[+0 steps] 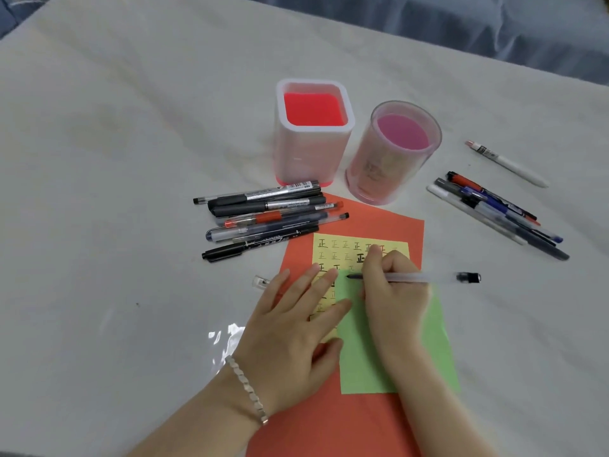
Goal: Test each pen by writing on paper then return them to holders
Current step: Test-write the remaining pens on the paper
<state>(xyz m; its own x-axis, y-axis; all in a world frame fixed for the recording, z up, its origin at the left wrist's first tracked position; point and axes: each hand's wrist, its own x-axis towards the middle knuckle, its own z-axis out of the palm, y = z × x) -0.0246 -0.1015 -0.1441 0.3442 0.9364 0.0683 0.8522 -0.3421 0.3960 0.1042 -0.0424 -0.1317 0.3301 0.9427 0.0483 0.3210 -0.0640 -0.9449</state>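
Observation:
My right hand [392, 288] grips a clear pen [425, 277] with a black end, its tip on the top left corner of a green sheet [362, 357]. My left hand [290, 328] lies flat with straight fingers on a yellow sheet [339, 250] covered in written marks. Both sheets lie on a red paper [389, 225]. A square holder [313, 127] with a red bottom and a round pink holder [395, 150] stand upright behind the paper, with no pens in them.
Several pens lie in a pile [267, 212] left of the paper and another bunch [494, 212] lies to the right. A single white pen [507, 163] lies farther right. A clear pen cap [261, 281] rests by my left fingers. A white cloth [131, 159] covers the table.

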